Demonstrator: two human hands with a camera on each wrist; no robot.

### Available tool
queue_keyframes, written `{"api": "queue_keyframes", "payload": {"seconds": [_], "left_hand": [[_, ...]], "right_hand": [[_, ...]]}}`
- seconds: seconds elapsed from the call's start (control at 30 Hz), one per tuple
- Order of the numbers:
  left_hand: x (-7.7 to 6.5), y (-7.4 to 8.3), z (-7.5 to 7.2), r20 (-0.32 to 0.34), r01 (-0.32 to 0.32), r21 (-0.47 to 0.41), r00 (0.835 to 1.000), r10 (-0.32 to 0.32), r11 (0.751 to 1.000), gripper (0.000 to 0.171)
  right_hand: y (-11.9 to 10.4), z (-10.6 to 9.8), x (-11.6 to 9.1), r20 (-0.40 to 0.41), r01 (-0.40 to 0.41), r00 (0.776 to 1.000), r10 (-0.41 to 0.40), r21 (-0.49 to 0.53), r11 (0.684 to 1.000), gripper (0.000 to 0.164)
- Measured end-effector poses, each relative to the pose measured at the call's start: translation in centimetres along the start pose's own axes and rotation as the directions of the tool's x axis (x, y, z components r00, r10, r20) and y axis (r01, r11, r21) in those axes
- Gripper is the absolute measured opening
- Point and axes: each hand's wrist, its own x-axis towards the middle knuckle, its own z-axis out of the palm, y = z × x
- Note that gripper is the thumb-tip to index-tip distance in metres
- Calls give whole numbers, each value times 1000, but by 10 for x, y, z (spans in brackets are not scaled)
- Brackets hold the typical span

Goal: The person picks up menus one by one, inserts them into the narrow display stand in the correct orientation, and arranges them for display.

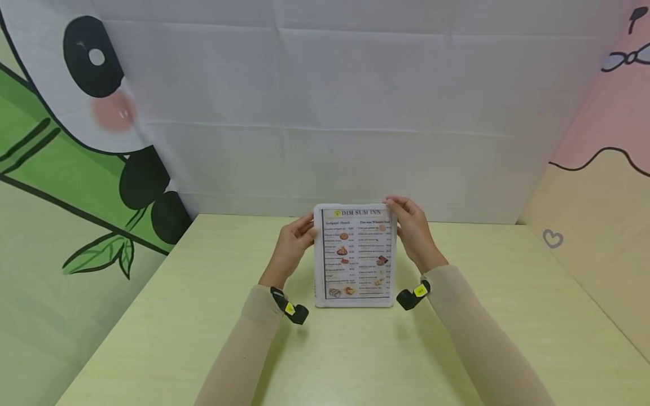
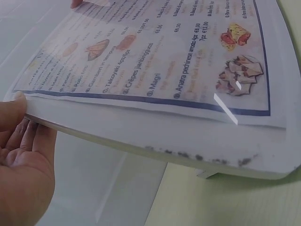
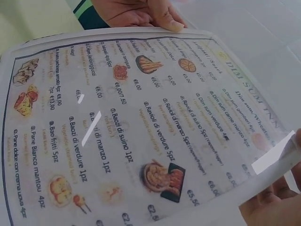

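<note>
A white-framed menu board (image 1: 354,256) headed "DIM SUM INN" faces the head camera, raised upright over the table. My left hand (image 1: 291,248) pinches its left edge, thumb on the front and fingers behind. The upper right corner is gripped by my right hand (image 1: 412,231), its thumb over the front edge. Dark scuffs mark the board's side rim (image 2: 202,157) in the left wrist view, and a small white piece (image 2: 207,173) juts out beneath it. In the right wrist view the menu sheet (image 3: 117,117) shows glare, with both hands at its edges.
A pale yellow-green table (image 1: 167,338) stretches out under the board. Behind it hangs a creased white sheet (image 1: 355,101). The left wall (image 1: 101,316) carries a panda and bamboo drawing, the right wall (image 1: 599,225) pink and cream shapes.
</note>
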Motion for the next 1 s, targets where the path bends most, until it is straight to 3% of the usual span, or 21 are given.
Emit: {"api": "queue_keyframes", "payload": {"seconds": [0.27,0.53,0.8,1.0], "left_hand": [[0,-2,0,-13,6,1,1000,-6,1000,47],[2,-4,1,-13,5,3,1000,-5,1000,48],[-2,-7,-1,-18,12,81,1000,-11,997,44],[-3,-14,-9,1,-41,154,999,41,987,57]], "right_hand": [[7,-5,-2,-6,-22,1000,22,-48,999,49],[9,-10,-3,1,-13,1000,13,-114,993,50],[10,-16,-5,77,-18,997,30,-157,987,58],[8,-23,-7,138,-13,990,42,-207,978,63]]}}
